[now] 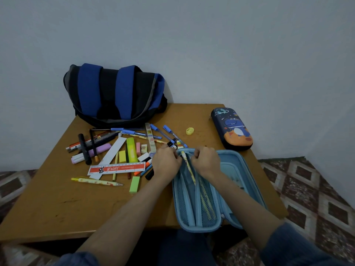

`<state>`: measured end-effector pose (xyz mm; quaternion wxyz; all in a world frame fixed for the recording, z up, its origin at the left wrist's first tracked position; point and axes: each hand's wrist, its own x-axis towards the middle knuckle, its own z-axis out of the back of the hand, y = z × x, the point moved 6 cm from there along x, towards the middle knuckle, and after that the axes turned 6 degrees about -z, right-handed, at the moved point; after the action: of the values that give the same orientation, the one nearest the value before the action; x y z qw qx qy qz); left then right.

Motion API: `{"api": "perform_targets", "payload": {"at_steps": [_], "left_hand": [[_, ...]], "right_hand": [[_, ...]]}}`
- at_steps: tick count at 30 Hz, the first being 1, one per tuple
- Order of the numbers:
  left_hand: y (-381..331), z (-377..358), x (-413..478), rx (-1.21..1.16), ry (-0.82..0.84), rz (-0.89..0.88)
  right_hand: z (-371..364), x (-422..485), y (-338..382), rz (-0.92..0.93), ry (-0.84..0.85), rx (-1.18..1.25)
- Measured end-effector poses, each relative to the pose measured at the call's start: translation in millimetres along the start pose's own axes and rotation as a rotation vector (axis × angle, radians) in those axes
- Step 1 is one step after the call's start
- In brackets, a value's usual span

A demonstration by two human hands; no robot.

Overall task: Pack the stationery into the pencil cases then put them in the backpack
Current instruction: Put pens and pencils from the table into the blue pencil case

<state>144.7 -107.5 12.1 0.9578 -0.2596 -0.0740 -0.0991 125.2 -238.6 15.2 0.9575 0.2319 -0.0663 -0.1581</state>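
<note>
A brown wooden desk (57, 204) is standing against a pale wall, with a patterned floor showing on both sides. A light-blue pencil case (247, 169) is lying open at the front of the desk, and its near end is hanging a little over the edge.

Both grips are working at the far end of this case. The left grip (167, 162) is curling its fingers tight and looks to be pinching the top of a yellow pencil (189, 168). The right grip (206, 160) is also curling tight and seems to be pulling on the edge of the mesh pocket. The fingertips are hiding behind the knuckles, so this is my best guess.

The pencil is lying the long way along the case, with its far end between the two grips and its near end pointing back at the person. It is sliding into the pocket, and I think it is only part way in.

The pile of stationery (119, 150) is sitting just to the left, so the left grip is nearer to it. A red ruler (117, 168) and a green eraser (134, 184) are lying in that pile.

The dinosaur pencil case (232, 129) is sitting closed on the right. The backpack (115, 96) is leaning at the back, and its opening is not showing. Things inside the mesh are looking blurry.
</note>
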Motion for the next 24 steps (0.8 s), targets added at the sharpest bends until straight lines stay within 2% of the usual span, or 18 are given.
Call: {"api": "perform_targets", "payload": {"at_steps": [4,10,13,18,24], "left_hand": [[3.2,-0.9,-3.1,-0.009,-0.004,-0.010],[-10.8,-8.4,-27.2,0.072,0.018,-0.170],[-8.3,-16.1,-31.7,0.072,0.059,-0.077],[0.1,-21.2,-28.4,-0.103,0.124,0.183],[0.4,-24.8,-20.6,-0.069,0.261,0.255]], "right_hand": [[-3.2,-5.5,-3.8,0.022,0.044,0.058],[-5.9,-13.7,-0.5,0.040,0.083,0.121],[-3.0,-15.8,1.4,0.014,0.041,0.178],[-4.0,-14.8,-2.0,-0.034,0.059,0.233],[-7.5,-11.9,-4.3,-0.084,0.065,0.257]]}}
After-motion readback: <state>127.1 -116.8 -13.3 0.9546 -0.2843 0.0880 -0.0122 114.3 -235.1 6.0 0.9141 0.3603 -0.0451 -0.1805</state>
